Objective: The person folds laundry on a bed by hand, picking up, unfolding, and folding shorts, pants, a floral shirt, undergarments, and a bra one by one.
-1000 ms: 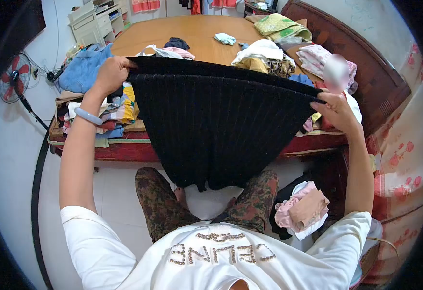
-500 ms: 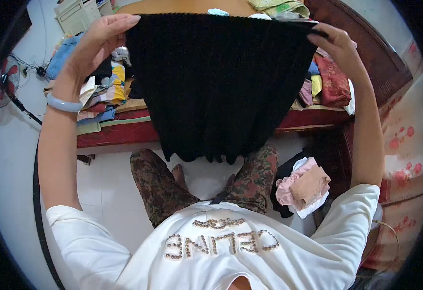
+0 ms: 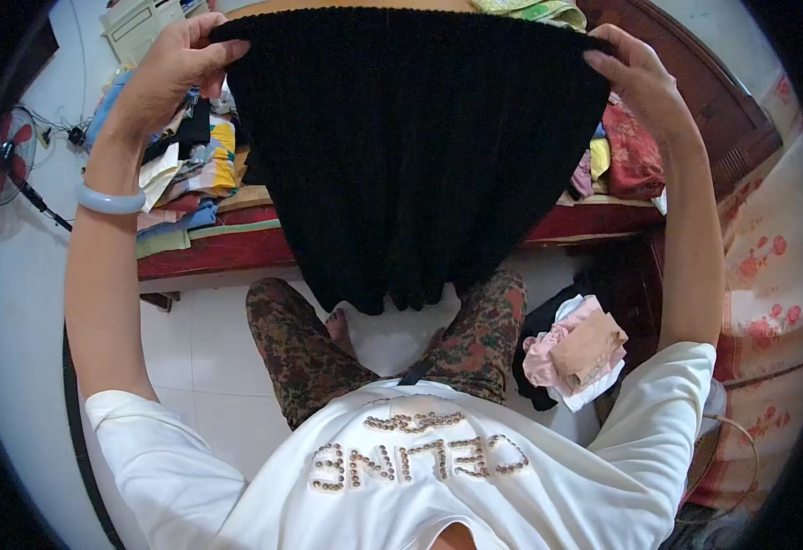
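Note:
Held up in front of me is a black ribbed knit garment (image 3: 420, 156), stretched wide along its upper edge. My left hand (image 3: 177, 69) pinches the upper left corner between thumb and fingers, and a pale bangle (image 3: 110, 199) circles that wrist. At the opposite corner, my right hand (image 3: 635, 78) grips the edge in the same way. The cloth hangs down in soft folds to about knee height, its lower edge gathered above the floor. Whether it is a skirt or another piece of clothing cannot be made out.
Behind the cloth is a bed with a dark red side (image 3: 218, 259), carrying stacked folded clothes (image 3: 195, 170) at left and a red patterned cloth (image 3: 635, 151) at right. A pile of pink and white clothes (image 3: 562, 357) lies low at right. A fan (image 3: 9, 156) stands far left.
Both hands have risen slightly and spread a little farther apart, pulling the garment's upper edge wider and higher. Both keep their hold.

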A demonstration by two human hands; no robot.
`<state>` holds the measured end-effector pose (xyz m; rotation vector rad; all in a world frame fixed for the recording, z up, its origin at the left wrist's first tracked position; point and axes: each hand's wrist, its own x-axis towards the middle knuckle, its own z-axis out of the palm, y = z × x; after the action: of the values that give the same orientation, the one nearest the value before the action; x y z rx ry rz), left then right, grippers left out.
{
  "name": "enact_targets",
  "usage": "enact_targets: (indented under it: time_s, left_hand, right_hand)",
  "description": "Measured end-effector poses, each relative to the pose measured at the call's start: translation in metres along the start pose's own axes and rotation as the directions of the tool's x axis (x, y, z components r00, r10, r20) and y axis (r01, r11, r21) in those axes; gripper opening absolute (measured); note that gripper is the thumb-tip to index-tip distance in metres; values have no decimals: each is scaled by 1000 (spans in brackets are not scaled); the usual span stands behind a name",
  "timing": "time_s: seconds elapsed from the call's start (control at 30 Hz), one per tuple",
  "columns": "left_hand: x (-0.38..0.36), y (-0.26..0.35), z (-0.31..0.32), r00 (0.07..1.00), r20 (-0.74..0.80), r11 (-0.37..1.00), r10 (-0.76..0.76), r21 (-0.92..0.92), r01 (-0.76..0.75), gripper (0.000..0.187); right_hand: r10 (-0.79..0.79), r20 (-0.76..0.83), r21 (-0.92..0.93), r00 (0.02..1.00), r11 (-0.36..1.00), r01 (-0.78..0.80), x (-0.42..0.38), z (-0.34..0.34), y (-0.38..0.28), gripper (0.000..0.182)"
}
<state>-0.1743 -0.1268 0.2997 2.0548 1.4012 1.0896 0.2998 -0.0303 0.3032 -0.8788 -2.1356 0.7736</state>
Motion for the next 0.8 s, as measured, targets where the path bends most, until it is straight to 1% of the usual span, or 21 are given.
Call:
enact_targets:
  time_s: [0.07,0.13,0.2,0.23,0.3,0.37,0.4,0.5,0.6,0.67,0.7,0.77,0.8]
  left_hand:
    - [2,-5,-2,999,33,996,10,-87,-7,32]
    - [-4,2,4,1000,-8,985,14,-174,-16,33]
    - [-6,3,8,999,-32,966,25,-256,-32,31]
    - [-8,5,7,1000,-7,970,22,-241,-23,30]
    - [-14,12,7,999,41,978,13,-210,-4,28]
    - [-16,8,8,999,49,984,-13,-176,21,26]
    - [-18,6,8,998,51,987,-26,-159,34,24]
    - [-27,12,11,994,-113,985,-1,-174,-19,19]
    - [-35,23,2,973,-227,998,27,-54,-40,22]
    - [-43,33,-14,937,-281,978,209,44,-205,25]
    - [-46,39,-25,905,-302,954,300,99,-283,27]
    - [-48,49,-52,793,-323,854,516,262,-449,29]
    - [-39,69,-50,759,-329,820,562,340,-460,28]
  right_hand:
    - [26,14,-32,1000,999,-26,-3,-3,5,29]
    - [19,60,105,998,994,-25,-9,4,-3,38]
    - [-72,176,257,982,966,25,-17,7,-13,45]
    - [-123,229,333,966,942,41,-20,9,-16,49]
    - [-107,113,281,988,957,72,-23,13,-5,44]
    - [83,87,289,993,952,-105,-29,7,15,43]
    - [95,80,368,992,922,-118,-30,9,17,40]
    - [48,-150,511,988,859,35,-37,27,19,38]
    - [-9,-220,629,976,763,149,-45,27,18,36]
    - [-202,-334,660,921,647,381,-61,23,2,35]
    - [-291,-393,662,872,568,489,-64,18,-7,34]
    - [-458,-356,731,815,407,548,-51,7,-21,34]
    - [-458,-484,685,746,333,648,-38,10,-20,44]
